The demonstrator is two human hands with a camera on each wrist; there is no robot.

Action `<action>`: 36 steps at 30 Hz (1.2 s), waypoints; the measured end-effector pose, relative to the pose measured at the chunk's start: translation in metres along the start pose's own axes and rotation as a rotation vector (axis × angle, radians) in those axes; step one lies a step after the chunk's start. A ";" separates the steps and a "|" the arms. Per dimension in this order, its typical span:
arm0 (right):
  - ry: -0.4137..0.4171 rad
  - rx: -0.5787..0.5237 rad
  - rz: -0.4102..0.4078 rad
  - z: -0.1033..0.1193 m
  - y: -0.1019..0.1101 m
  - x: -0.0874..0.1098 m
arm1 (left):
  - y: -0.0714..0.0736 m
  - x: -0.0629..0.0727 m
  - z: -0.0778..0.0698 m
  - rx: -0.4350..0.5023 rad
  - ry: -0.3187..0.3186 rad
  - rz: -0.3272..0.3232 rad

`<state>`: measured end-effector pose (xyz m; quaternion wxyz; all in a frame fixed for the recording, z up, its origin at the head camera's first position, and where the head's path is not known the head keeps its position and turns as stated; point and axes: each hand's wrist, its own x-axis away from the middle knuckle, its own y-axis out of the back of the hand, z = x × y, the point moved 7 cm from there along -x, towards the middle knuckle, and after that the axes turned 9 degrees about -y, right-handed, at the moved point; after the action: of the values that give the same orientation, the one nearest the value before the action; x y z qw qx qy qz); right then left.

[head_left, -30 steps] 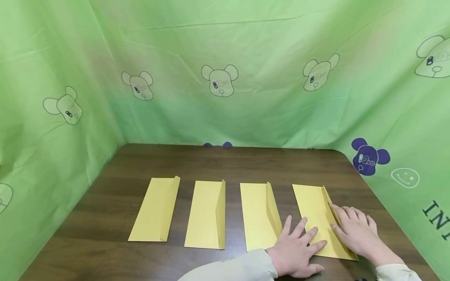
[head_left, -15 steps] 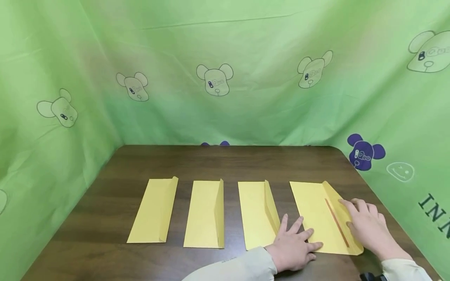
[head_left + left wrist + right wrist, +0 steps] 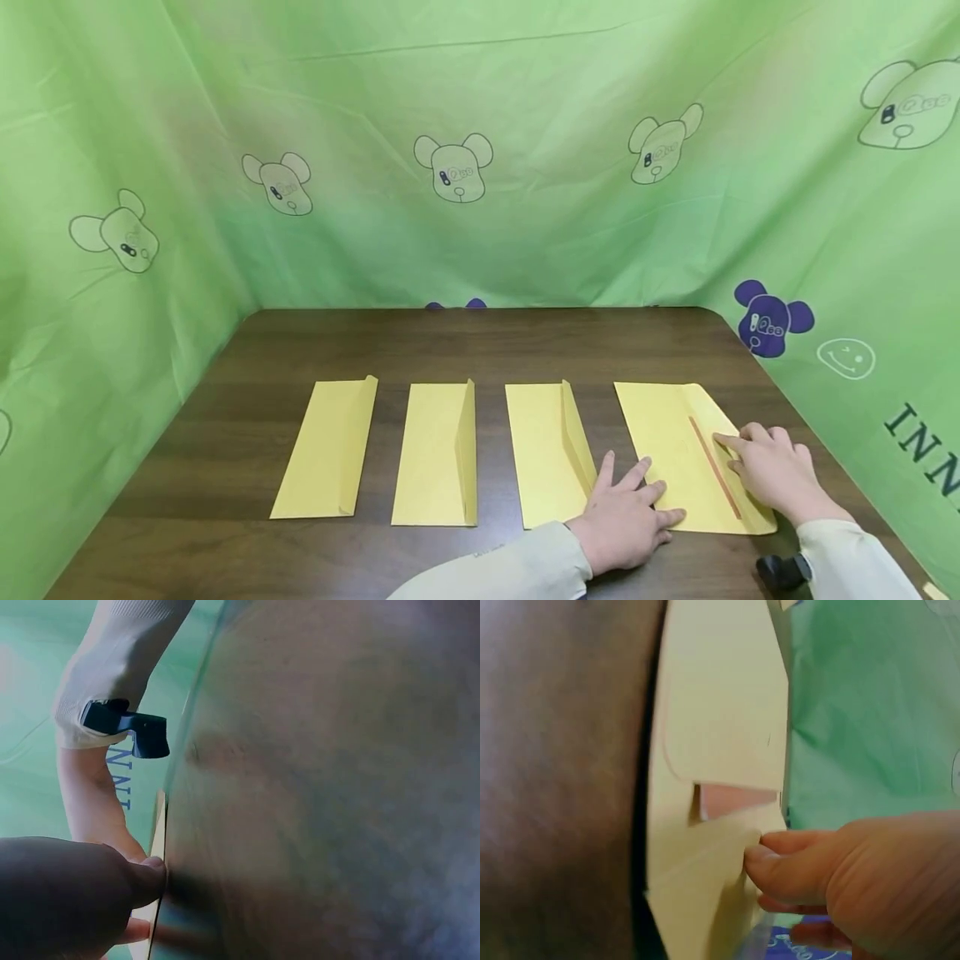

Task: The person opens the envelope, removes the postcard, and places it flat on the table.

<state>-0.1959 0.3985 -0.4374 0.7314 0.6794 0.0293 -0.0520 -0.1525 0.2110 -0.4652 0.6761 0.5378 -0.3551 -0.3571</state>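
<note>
The rightmost yellow envelope (image 3: 663, 442) lies on the table with its flap (image 3: 712, 410) folded out to the right. A thin red strip (image 3: 715, 467) shows along its opening; in the right wrist view it appears as a reddish patch (image 3: 739, 801). My left hand (image 3: 622, 521) spreads its fingers over the lower left edge of this envelope, thumb toward its bottom edge. On the flap, my right hand (image 3: 780, 471) presses with its fingertips, thumb and forefinger close together. The left wrist view has the left thumb (image 3: 150, 874) right at the envelope's edge.
Further left lie three more yellow envelopes: one at the far left (image 3: 322, 450), one in the middle (image 3: 431, 454) and one (image 3: 543, 454) partly beneath the left hand. Their narrow flaps face right. A black device (image 3: 782, 572) sits at the right cuff. Green cloth (image 3: 465, 250) encloses the dark table (image 3: 480, 346).
The rightmost envelope's flap was half raised and has swung out to the right under my right hand, baring the red strip. My left hand has stayed at the envelope's lower left.
</note>
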 end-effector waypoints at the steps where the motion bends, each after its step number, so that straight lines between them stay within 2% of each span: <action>1: 0.015 -0.020 0.009 0.000 -0.001 -0.002 | 0.000 0.000 0.000 0.007 0.001 0.003; 6: 0.071 -0.156 0.063 -0.003 -0.005 -0.012 | -0.003 0.000 0.003 0.028 0.020 0.023; 13: 0.009 -0.315 0.172 -0.004 -0.009 -0.022 | -0.004 0.000 0.006 0.015 0.035 0.049; 16: 0.008 -0.372 0.217 -0.002 -0.008 -0.024 | -0.004 0.000 0.006 0.016 0.034 0.057; 19: -0.030 -0.465 0.331 0.001 -0.009 -0.026 | -0.003 0.000 0.006 0.018 0.032 0.056; 23: -0.133 -0.598 0.498 0.001 -0.013 -0.028 | -0.003 0.000 0.006 0.016 0.029 0.056; 27: -0.175 -0.733 0.584 -0.004 -0.016 -0.028 | -0.002 -0.001 0.006 0.030 0.025 0.062; 31: -0.161 -0.884 0.635 -0.008 -0.017 -0.026 | -0.002 -0.001 0.006 0.053 0.022 0.073; 36: -0.084 -1.000 0.687 -0.008 -0.021 -0.021 | -0.004 -0.001 0.004 0.083 0.019 0.104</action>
<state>-0.2194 0.4056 -0.4564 0.9373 0.2217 -0.1996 0.1804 -0.1569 0.2087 -0.4681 0.6741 0.5498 -0.3905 -0.3013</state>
